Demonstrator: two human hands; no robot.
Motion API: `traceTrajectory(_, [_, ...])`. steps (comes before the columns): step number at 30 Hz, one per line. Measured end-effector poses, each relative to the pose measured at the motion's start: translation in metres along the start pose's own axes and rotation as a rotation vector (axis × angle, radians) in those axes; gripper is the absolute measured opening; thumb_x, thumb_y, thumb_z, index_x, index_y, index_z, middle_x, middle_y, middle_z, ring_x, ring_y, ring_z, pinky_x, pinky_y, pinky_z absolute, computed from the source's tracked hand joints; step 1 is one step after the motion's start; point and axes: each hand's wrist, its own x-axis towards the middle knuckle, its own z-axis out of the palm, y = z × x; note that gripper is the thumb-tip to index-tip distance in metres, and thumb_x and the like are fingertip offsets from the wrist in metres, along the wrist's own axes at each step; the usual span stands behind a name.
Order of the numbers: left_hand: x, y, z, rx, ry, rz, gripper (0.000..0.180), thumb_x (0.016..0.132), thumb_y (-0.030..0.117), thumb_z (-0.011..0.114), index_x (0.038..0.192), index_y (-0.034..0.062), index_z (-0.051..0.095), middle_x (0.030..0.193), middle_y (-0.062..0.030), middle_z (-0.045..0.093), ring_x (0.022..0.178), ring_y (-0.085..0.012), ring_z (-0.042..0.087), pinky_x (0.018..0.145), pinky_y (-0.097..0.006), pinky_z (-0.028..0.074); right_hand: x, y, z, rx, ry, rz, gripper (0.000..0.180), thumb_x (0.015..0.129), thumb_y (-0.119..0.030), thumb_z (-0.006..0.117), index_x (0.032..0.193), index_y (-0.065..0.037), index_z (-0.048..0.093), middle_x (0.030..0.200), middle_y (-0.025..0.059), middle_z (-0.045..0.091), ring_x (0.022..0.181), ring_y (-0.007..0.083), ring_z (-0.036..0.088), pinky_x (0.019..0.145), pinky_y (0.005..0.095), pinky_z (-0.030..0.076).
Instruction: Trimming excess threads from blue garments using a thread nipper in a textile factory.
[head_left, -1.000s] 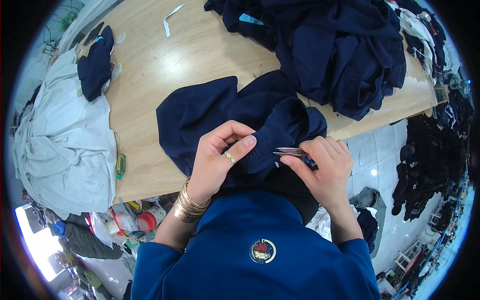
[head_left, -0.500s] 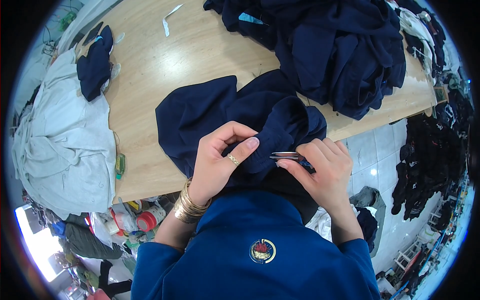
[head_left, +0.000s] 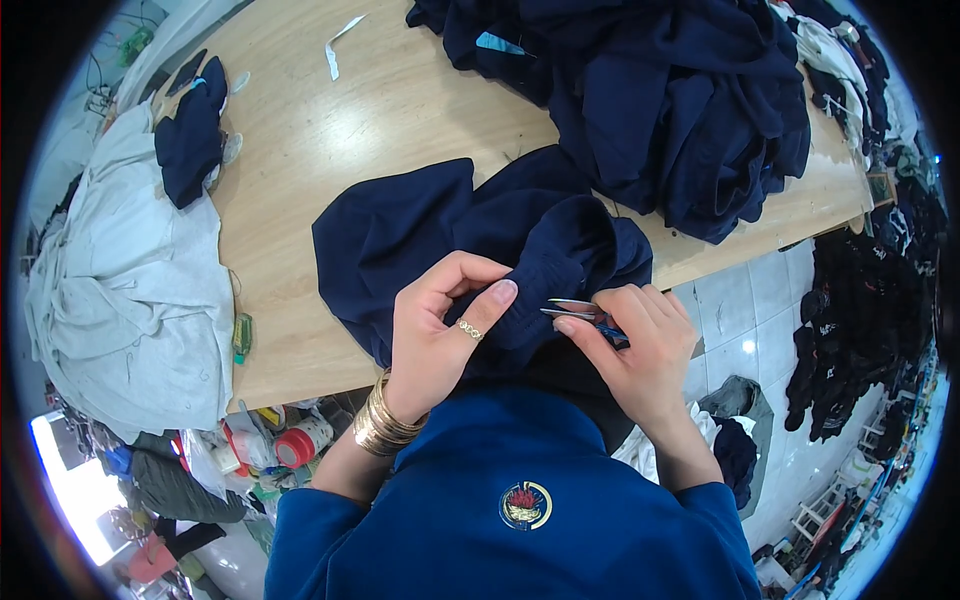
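Navy garment (head_left: 440, 230) on wooden table (head_left: 400, 110), fold pinched in left hand (head_left: 435, 335). Thread snips (head_left: 580, 310) grasped in right hand (head_left: 635, 345), tips at fabric.

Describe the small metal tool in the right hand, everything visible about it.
The small metal snips are a slim silvery pair of blades with a dark blue grip end showing near the palm. They lie nearly level, tips pointing toward the person's left. The blades look almost closed. The right hand pinches them between thumb and fingers, hiding most of the grip. The tips meet the fold of the navy garment that the left hand pinches above the wooden table edge.
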Motion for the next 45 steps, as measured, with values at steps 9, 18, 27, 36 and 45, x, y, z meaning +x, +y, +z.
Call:
traceTrajectory(9, [0.003, -0.003, -0.003, -0.047, -0.043, -0.031, 0.016, 0.083, 0.009, 0.066, 0.096, 0.0003, 0.061, 0.088, -0.0034, 0.064, 0.082, -0.0083, 0.059, 0.078, -0.021, 0.045, -0.004, 0.0, 0.009, 0.164, -0.015, 0.108, 0.028, 0.072, -0.031, 0.075, 0.072, -0.007, 0.06, 0.06, 0.0003, 0.053, 0.054, 0.0136, 0.048, 0.052, 0.0258, 0.032])
traceTrajectory(18, [0.007, -0.001, -0.001, -0.222, -0.075, -0.21, 0.022, 0.08, 0.007, 0.069, 0.099, 0.0023, 0.059, 0.091, -0.0032, 0.063, 0.085, -0.0075, 0.057, 0.079, -0.021, 0.045, -0.007, 0.004, 0.012, 0.808, -0.151, 0.526, 0.022, 0.08, -0.024, 0.07, 0.088, -0.005, 0.06, 0.075, 0.0033, 0.058, 0.059, 0.0115, 0.049, 0.059, 0.0213, 0.039])
traceTrajectory(27, [0.004, -0.001, 0.0, -0.244, -0.032, -0.185, 0.02, 0.08, 0.006, 0.069, 0.097, 0.0023, 0.059, 0.09, -0.004, 0.063, 0.084, -0.0078, 0.057, 0.08, -0.022, 0.045, -0.002, 0.002, -0.002, 0.055, -0.077, 0.032, 0.026, 0.074, -0.033, 0.072, 0.081, -0.01, 0.063, 0.067, -0.0011, 0.055, 0.056, 0.0141, 0.049, 0.06, 0.0309, 0.029])
traceTrajectory(36, [0.004, -0.005, -0.001, -0.363, -0.062, -0.246, 0.017, 0.081, 0.003, 0.067, 0.097, 0.0028, 0.059, 0.09, -0.0035, 0.063, 0.084, -0.0081, 0.058, 0.08, -0.021, 0.045, -0.001, 0.0, -0.003, -0.042, -0.047, -0.024, 0.027, 0.075, -0.036, 0.07, 0.08, -0.01, 0.063, 0.064, -0.0012, 0.052, 0.056, 0.0139, 0.046, 0.061, 0.0314, 0.027])
traceTrajectory(45, [0.003, -0.007, 0.0, -0.362, -0.077, -0.231, 0.019, 0.08, 0.002, 0.067, 0.097, 0.003, 0.059, 0.091, -0.0031, 0.062, 0.085, -0.0078, 0.057, 0.081, -0.021, 0.045, 0.002, -0.003, -0.006, -0.031, -0.088, 0.013, 0.025, 0.072, -0.029, 0.074, 0.08, -0.009, 0.062, 0.066, -0.0012, 0.055, 0.06, 0.0155, 0.05, 0.064, 0.0316, 0.029])
